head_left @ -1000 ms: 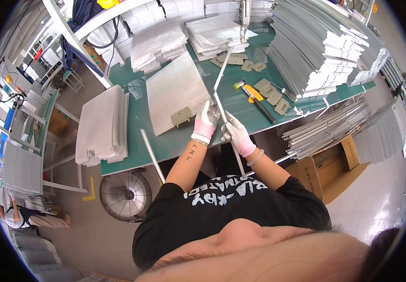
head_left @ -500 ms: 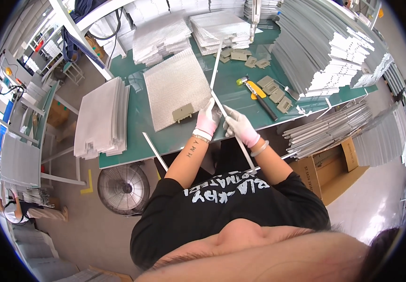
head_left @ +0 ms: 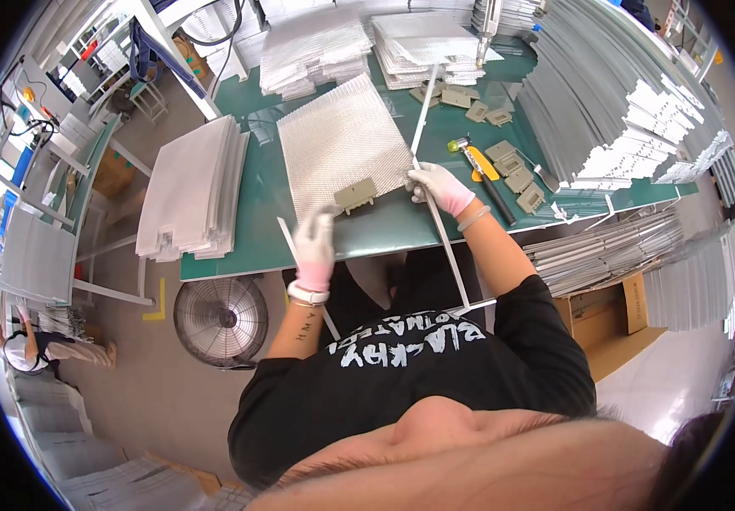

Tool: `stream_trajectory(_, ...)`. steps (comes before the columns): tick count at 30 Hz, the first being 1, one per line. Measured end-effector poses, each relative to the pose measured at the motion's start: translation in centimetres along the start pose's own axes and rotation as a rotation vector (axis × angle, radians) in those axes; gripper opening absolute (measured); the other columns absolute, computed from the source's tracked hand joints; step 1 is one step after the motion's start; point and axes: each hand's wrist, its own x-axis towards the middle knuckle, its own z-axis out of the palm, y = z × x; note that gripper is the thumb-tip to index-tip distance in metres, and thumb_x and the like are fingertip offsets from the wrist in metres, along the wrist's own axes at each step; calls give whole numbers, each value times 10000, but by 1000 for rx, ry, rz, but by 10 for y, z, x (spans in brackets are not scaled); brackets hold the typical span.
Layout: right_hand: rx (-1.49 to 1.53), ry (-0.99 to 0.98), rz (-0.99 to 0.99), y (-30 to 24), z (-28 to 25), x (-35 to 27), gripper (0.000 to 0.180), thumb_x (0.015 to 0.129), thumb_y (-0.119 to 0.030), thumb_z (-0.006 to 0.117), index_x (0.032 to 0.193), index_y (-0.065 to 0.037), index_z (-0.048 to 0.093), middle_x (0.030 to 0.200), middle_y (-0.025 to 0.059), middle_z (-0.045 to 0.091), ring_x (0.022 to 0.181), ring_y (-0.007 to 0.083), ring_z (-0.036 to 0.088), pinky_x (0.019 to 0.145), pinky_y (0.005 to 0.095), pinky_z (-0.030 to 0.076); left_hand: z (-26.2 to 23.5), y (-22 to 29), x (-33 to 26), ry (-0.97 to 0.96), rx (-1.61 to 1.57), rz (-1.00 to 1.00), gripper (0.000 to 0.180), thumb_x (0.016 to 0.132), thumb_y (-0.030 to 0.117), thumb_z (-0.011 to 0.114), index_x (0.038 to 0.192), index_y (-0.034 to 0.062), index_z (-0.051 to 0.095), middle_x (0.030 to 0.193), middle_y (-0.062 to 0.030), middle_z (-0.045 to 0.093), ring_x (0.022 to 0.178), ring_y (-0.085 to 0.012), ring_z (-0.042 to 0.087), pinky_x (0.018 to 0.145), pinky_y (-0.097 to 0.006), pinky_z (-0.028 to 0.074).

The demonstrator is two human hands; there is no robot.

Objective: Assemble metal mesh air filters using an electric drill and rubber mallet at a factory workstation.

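My right hand (head_left: pixel 441 188), in a white glove with pink at the palm and wrist, is closed around a long pale metal strip (head_left: pixel 446 234). Another strip (head_left: pixel 423 119) slants away from it over the bench. At my left, my gloved left hand (head_left: pixel 314 247) is beside a similar strip (head_left: pixel 285 232); motion smears its fingers, so their grip is unclear. Just beyond that hand, a silvery mesh panel (head_left: pixel 333 128) lies on the green bench (head_left: pixel 252 200), with an olive plastic part (head_left: pixel 354 196) at its near edge.
Right of the mesh panel lie a hammer (head_left: pixel 491 179), a yellow-handled tool (head_left: pixel 475 163) and several olive parts (head_left: pixel 518 177). Stacked panels stand at left (head_left: pixel 188 183), back and right (head_left: pixel 589 94). Below are a floor fan (head_left: pixel 221 322) and an open carton (head_left: pixel 606 332).
My left hand has moved left, away from my right hand and the right strip, to the left strip. My right hand has shifted slightly up, still gripping its strip. The view has shifted a little.
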Motion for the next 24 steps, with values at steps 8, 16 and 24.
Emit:
stream_trajectory(8, 247, -35, -45, 13, 2, -6, 248, 940, -185, 562, 1144, -47, 528, 899, 94, 600, 702, 167, 602, 727, 362, 564, -53, -22, 30, -174, -859, -336, 420, 1042, 235, 429, 1354, -47, 430, 1298, -151, 568, 1145, -225, 587, 1006, -366, 498)
stream_trajectory(16, 241, 54, -229, 4, 1, -35, 302, 957, -117, 508, 1239, -12, 536, 1000, 88, 615, 786, 205, 644, 749, 381, 572, -45, -25, 40, 25, -571, -467, 555, 900, -39, 593, 1409, -42, 371, 1059, -73, 604, 847, -95, 610, 802, -264, 568)
stream_trajectory(24, 175, 0, -456, -37, 19, -99, 259, 939, -89, 483, 1162, 21, 561, 976, 78, 633, 841, 157, 606, 788, 309, 509, -50, 72, 14, 43, -522, -52, 685, 905, -59, 509, 1511, -40, 191, 1485, -164, 356, 1195, -161, 508, 1027, -282, 388)
